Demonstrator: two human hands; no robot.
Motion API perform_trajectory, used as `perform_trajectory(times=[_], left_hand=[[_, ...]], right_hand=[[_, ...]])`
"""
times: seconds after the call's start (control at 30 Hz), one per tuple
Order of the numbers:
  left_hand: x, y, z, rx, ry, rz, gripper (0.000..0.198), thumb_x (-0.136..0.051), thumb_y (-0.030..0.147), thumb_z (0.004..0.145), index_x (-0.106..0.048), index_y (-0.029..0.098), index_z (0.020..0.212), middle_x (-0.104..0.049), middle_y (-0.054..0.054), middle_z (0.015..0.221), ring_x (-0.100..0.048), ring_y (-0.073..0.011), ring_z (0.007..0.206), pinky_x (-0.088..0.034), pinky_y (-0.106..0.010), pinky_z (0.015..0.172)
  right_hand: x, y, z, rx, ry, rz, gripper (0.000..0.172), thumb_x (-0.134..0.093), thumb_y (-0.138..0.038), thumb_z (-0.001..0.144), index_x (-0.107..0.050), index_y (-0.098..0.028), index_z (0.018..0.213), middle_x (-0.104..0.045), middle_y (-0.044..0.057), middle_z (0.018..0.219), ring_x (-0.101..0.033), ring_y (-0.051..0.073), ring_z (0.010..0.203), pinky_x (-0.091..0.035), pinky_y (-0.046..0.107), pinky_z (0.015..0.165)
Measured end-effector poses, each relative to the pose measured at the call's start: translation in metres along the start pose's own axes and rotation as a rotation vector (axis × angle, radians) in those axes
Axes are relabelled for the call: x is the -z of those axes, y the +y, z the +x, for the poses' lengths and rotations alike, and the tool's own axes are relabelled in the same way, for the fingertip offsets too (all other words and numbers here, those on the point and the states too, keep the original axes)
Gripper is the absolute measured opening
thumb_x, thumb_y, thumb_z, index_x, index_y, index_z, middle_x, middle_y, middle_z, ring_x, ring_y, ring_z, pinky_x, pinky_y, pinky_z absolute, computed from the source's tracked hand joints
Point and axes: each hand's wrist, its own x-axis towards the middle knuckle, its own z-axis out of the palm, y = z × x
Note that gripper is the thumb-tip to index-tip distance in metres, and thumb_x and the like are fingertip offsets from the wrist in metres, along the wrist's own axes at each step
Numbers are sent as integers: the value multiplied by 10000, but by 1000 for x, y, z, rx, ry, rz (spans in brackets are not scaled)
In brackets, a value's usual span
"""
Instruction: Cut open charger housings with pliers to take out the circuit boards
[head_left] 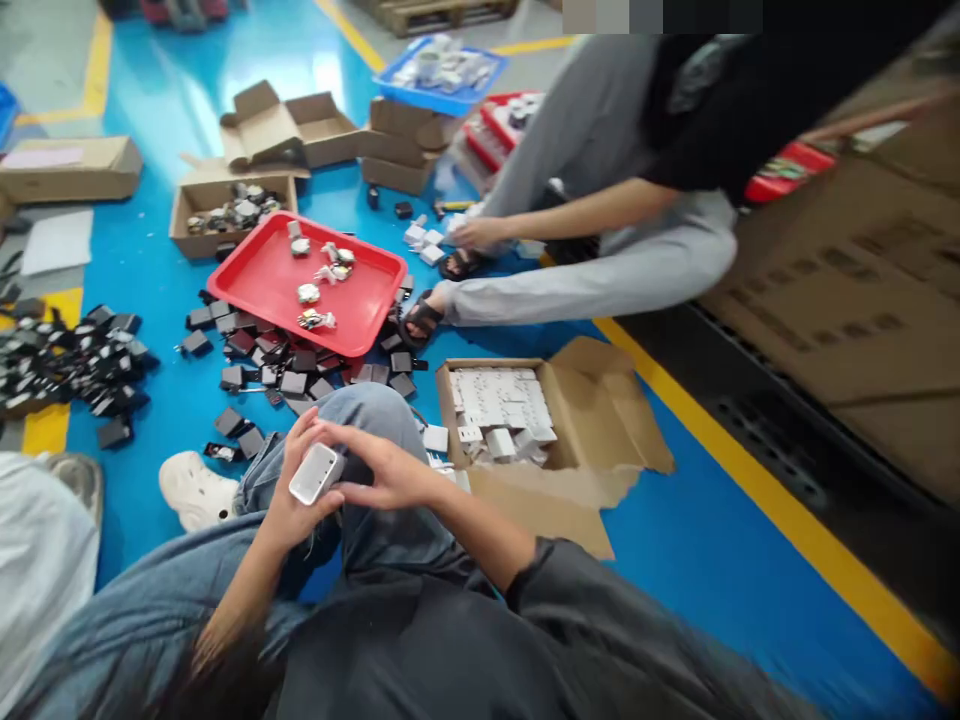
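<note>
A small white charger with dark port slots on its face is held over my raised knee. My left hand wraps around it from the left and below. From the right, my right hand grips its side between thumb and fingers. Just right of my knee stands an open cardboard box packed with white chargers, some lying loose on top. Beyond my knee, many dark grey charger pieces lie on the floor.
A red tray with several small circuit pieces rests over the dark pieces. Behind it is a cardboard box of parts. A co-worker sits ahead on the right, handling white pieces. Another dark heap lies left; a blue tray stands behind.
</note>
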Motion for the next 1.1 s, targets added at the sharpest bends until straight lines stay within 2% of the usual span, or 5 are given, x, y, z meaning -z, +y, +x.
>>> perform_trajectory(times=[0.13, 0.3, 0.43, 0.57, 1.1], left_hand=[[-7, -6, -3, 114, -68, -72, 1033, -713, 610, 688, -133, 362, 1506, -236, -90, 1571, -253, -322, 1441, -311, -524, 1146], [-3, -19, -1, 248, -100, -83, 803, -645, 532, 785, -276, 354, 1475, -410, -84, 1481, -336, -285, 1415, -277, -481, 1177], [-6, -23, 0, 316, -50, -8, 684, -654, 406, 799, -371, 380, 1422, -447, -42, 1465, -367, -280, 1401, -303, -459, 1173], [-10, -25, 0, 337, -17, 25, 645, -658, 379, 798, -409, 391, 1393, -451, -24, 1465, -383, -285, 1390, -328, -452, 1161], [-12, -27, -8, 384, 34, 42, 617, -677, 366, 794, -444, 374, 1365, -485, -40, 1427, -414, -284, 1368, -329, -479, 1159]], right_hand=[[0, 9, -19, -153, 124, 102, 538, -713, -438, 768, -539, -172, 1201, -638, 85, 1143, -608, 190, 1016, -488, 301, 874], [64, 50, -127, -650, 641, -200, 488, -712, -457, 733, -527, -212, 1112, -628, 33, 1033, -594, 181, 919, -473, 298, 822], [111, 88, -209, -1103, 791, -507, 468, -634, -378, 767, -472, -184, 1160, -630, 85, 1077, -604, 216, 939, -474, 328, 827], [114, 118, -238, -1202, 737, -574, 490, -588, -327, 787, -433, -166, 1223, -606, 131, 1155, -572, 245, 1049, -453, 343, 878], [95, 156, -222, -1375, 340, -808, 418, -616, -358, 815, -564, -160, 1179, -523, 175, 1241, -403, 345, 1209, -329, 493, 1012]])
